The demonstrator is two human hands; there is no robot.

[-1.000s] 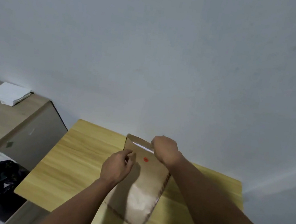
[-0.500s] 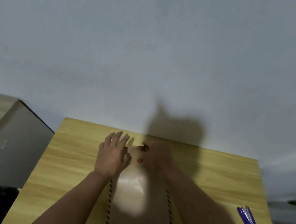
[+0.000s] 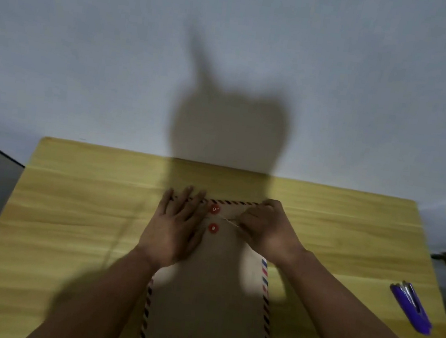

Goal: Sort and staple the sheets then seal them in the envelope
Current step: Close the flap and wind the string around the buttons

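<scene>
Envelope [image 3: 211, 295] lies flat on the counter [image 3: 75, 206], flap folded down; left hand [image 3: 175, 229] presses it flat with straight fingers, right hand [image 3: 263, 231] pinches the string [image 3: 227, 220] between two red buttons [image 3: 214, 218]. Risk: string slips off a button if the pinch loosens, or the flap lifts. Purple stapler [image 3: 410, 307] sits well apart at right. Sheets hidden; envelope's near end cut off

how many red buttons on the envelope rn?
2. One button sits on the flap near the envelope top edge; the other button sits just below it on the body. Both lie between the hands; a hand could hide more.
</scene>
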